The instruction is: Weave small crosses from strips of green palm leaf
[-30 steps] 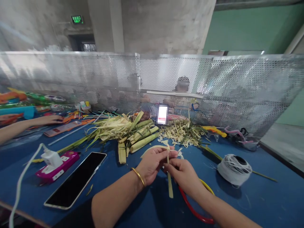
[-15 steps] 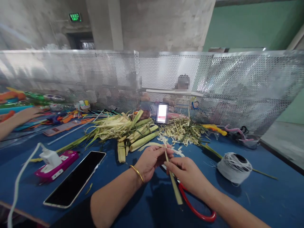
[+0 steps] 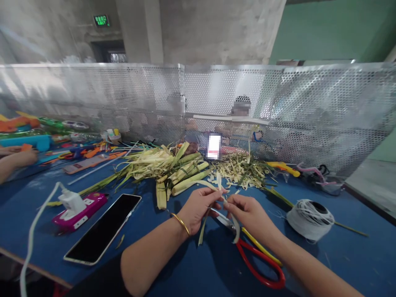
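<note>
Both my hands meet over the blue table, working pale strips of dried leaf (image 3: 202, 184). My left hand (image 3: 199, 206), with a gold bangle at the wrist, pinches the strips where they cross; one greenish end hangs below its fingers. My right hand (image 3: 247, 212) pinches another strip close beside it, and a pale end droops beneath that hand. Under my right hand lie scissors (image 3: 262, 272) with red handles, blades pointing up and left. A yellow stick-like thing (image 3: 258, 244) runs next to them, its far part hidden by my right forearm.
Beyond my hands are a bundle of stalks and leaves (image 3: 185, 175) and a pile of shredded strips (image 3: 241, 169). String (image 3: 310, 220) stands at right. A black-screened phone (image 3: 103, 229) and purple power strip (image 3: 81, 212) lie left. Another person's hands (image 3: 23, 159) work far left, before a perforated screen (image 3: 139, 86).
The greenish strip that hung from my right hand now hangs beneath my left, and a pale end droops from my right. More of the scissors and the yellow thing show. My view shifted slightly.
</note>
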`<action>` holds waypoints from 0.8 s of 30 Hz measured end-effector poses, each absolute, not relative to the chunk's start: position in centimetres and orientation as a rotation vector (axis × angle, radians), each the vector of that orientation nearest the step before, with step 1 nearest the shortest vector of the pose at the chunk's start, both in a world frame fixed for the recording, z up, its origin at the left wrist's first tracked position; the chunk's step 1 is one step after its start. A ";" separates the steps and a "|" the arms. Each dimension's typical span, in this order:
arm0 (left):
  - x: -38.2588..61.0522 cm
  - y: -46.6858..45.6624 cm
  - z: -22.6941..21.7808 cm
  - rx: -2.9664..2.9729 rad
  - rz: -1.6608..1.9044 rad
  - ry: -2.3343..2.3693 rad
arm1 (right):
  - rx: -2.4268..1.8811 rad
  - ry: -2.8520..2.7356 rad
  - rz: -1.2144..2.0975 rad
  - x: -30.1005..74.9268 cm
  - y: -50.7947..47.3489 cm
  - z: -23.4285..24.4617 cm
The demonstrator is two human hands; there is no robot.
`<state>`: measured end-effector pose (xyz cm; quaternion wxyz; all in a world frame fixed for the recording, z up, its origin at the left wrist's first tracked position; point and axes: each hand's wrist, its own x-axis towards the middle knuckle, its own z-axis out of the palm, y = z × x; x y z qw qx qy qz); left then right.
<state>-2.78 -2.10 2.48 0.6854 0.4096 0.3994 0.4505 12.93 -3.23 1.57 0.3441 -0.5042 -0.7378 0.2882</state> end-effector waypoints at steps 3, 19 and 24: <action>-2.8 -2.0 2.3 0.950 1.067 0.953 | -1.320 -1.953 0.621 13.0 -3.6 1.8; -3.0 -2.2 3.5 0.838 1.023 0.862 | -1.146 -2.020 0.392 13.2 -4.2 3.0; -3.1 -2.5 4.2 0.667 0.906 0.806 | -1.069 -1.888 0.340 13.4 -3.2 1.9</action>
